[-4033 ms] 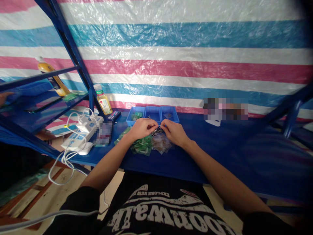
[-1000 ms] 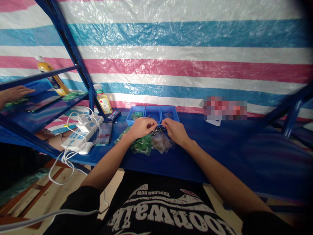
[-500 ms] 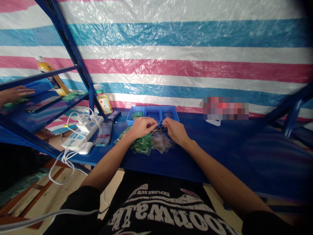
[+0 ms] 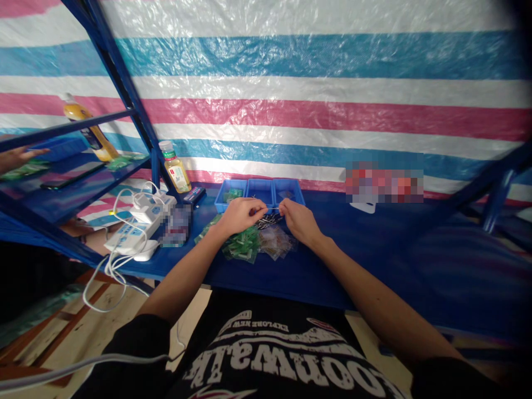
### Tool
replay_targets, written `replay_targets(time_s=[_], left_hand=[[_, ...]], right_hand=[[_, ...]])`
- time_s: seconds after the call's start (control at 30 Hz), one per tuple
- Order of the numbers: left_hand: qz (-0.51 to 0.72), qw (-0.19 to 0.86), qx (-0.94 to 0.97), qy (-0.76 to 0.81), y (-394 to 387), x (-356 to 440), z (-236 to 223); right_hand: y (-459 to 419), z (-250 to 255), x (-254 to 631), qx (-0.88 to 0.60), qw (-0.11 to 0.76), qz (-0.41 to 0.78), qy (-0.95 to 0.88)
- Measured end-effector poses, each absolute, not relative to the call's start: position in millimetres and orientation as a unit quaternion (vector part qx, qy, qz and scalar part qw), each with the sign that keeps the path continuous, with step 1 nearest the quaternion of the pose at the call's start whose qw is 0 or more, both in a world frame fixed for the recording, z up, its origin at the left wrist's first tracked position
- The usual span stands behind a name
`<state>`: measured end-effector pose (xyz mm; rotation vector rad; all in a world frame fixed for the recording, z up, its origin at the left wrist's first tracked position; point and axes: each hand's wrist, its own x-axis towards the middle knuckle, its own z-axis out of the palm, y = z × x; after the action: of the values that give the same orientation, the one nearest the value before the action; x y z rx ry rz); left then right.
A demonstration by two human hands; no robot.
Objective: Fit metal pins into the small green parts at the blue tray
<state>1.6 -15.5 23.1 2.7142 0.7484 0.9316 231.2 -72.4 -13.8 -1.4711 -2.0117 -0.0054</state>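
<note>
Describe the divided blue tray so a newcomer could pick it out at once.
On the blue shelf against the striped tarpaulin, look beyond the person's left hand and right hand. The blue plastic tray sits there, split into three compartments, a green packet in the left one, unlike the loose packets nearer the hands.

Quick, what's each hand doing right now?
Left hand: closed, pinching a thin metal pin.
Right hand: closed on its other end, it seems.
</note>
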Motion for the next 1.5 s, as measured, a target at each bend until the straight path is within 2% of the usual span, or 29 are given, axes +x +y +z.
replay_targets(time_s=[1.5], left_hand=[[0.304,0.097,0.914,0.250,-17.7,2.1,24.3]], right_hand=[[-75.1,-11.7,228.9,-0.509,0.336,0.018,-0.792]])
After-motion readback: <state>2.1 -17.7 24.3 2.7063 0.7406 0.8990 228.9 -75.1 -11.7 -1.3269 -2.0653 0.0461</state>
